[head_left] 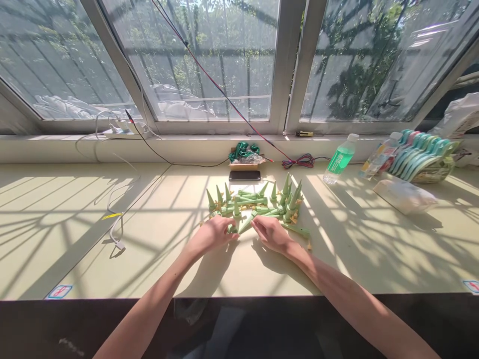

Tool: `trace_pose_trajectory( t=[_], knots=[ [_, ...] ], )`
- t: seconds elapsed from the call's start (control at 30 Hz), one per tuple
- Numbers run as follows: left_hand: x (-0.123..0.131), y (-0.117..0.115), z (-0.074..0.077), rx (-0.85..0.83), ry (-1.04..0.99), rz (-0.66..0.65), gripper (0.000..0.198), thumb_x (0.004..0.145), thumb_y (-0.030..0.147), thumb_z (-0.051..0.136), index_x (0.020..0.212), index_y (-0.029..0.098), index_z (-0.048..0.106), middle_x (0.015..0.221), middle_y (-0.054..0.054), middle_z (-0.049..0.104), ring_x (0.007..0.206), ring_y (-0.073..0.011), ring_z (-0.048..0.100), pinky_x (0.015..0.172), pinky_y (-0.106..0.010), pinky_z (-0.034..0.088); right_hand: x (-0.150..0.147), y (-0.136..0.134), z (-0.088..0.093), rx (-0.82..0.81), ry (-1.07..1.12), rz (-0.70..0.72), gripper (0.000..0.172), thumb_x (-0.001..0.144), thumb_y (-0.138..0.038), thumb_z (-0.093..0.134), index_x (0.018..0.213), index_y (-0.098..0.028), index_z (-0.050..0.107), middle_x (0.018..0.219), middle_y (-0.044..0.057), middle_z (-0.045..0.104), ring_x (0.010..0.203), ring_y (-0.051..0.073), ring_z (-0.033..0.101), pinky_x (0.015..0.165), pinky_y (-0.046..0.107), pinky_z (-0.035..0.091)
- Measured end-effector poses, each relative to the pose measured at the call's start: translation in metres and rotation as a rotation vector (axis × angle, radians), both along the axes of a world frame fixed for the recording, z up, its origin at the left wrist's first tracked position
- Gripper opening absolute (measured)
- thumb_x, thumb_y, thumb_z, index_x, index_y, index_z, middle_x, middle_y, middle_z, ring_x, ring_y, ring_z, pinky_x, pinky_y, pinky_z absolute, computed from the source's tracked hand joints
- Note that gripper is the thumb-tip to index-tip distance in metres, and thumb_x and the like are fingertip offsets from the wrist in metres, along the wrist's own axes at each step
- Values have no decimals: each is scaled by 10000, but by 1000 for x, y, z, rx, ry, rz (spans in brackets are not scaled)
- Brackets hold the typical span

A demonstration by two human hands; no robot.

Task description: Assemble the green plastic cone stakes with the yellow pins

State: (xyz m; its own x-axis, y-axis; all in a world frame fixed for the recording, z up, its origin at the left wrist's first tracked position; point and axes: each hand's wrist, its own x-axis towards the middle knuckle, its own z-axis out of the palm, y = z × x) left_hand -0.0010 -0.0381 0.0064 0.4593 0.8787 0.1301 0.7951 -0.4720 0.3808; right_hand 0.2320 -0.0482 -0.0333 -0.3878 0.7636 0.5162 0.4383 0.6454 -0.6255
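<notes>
Pale cream-yellow table (112,259), crossed by a grid of grey window-bar shadows, with dappled leaf shade on the right. At its middle, a heap of light green cones (258,204) with small tan-yellow bits (295,217) scattered among them. Just beyond lie a black phone (244,175) and a dark green bundle (245,149). A red and black wire (299,161) coils at the far edge. Far right: a clear green bottle (339,162) with a white cap, and a row of teal, pink and lime packs (422,154). Left: a white cable (119,244) with a yellow tag (111,216). Red-and-blue stickers (59,291) mark the near corners. The near table edge is dark brown.
</notes>
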Motion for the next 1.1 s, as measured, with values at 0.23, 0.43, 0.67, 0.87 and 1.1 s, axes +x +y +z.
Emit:
trace_pose_trajectory(
  t=[0.23, 0.43, 0.67, 0.87, 1.1],
  knots=[
    [6, -4, 0, 52, 20, -21, 96, 799, 318, 680, 828, 242, 732, 584, -5, 610, 544, -189, 578, 553, -287, 418, 0, 0, -1, -9, -10, -1, 276, 973, -253, 431, 702, -205, 448, 597, -36, 408, 528, 120, 360, 541, 259, 290],
    [10, -12, 16, 32, -42, -50, 170, 884, 302, 595, 944, 203, 719, 605, -14, 658, 503, -160, 589, 477, -252, 403, -1, 0, 1, -1, 36, 3, 274, 993, -291, 435, 737, -206, 481, 598, -39, 415, 523, 119, 374, 544, 260, 302],
    [28, -18, 23, 234, -71, -185, 227, 957, 353, 543, 1062, 232, 705, 818, -36, 747, 631, -153, 670, 576, -246, 490, -2, -6, 7, -153, 196, -5, 387, 1045, -405, 344, 849, -193, 602, 642, -5, 571, 509, 122, 479, 538, 260, 386],
    [37, -10, 4, 459, -153, -295, 217, 951, 275, 553, 1124, 170, 632, 733, -17, 718, 540, -122, 640, 516, -208, 470, -1, -7, 10, -198, 244, -12, 411, 1035, -455, 367, 1041, -167, 661, 585, -6, 554, 564, 155, 555, 566, 270, 437],
    [40, -12, -15, 525, -166, -343, 219, 969, 284, 510, 1150, 162, 489, 646, 43, 597, 500, -114, 582, 480, -201, 394, -2, -6, 14, -292, 310, 19, 383, 999, -466, 458, 863, -178, 673, 644, 3, 569, 573, 140, 514, 546, 262, 409]
  ],
)
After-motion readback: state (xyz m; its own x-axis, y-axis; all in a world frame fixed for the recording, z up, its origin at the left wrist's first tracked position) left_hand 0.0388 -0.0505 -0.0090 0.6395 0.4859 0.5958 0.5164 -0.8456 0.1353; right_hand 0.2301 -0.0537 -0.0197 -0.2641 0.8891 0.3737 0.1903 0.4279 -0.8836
